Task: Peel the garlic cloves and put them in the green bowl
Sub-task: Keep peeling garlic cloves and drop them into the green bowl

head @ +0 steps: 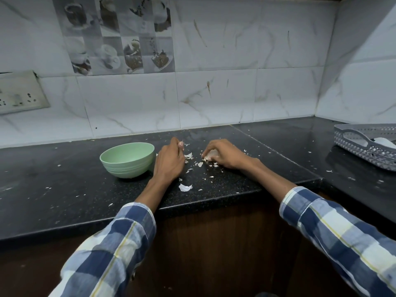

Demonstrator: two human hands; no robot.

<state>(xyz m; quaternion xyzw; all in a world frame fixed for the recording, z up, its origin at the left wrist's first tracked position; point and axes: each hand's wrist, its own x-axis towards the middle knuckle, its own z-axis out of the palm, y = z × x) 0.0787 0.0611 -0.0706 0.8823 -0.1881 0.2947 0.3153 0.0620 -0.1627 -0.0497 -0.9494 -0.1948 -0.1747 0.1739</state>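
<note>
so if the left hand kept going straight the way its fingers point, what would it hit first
Probably nothing on the counter: the left hand points away toward the tiled wall, passing right of the green bowl. Only bare countertop lies between, though depth is hard to judge.

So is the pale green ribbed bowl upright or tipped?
Upright: the pale green ribbed bowl sits on its base on the black counter, rim up.

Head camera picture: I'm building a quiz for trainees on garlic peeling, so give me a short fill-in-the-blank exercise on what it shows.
1. The green bowl stands on the counter beside the person's ____ hand.
2. The right hand covers a pale garlic piece resting on the ____.
3. White bits of peel lie scattered ____ the two hands.
4. The grey basket sits at the far ____ of the counter.

Missing words: left; counter; between; right
</note>
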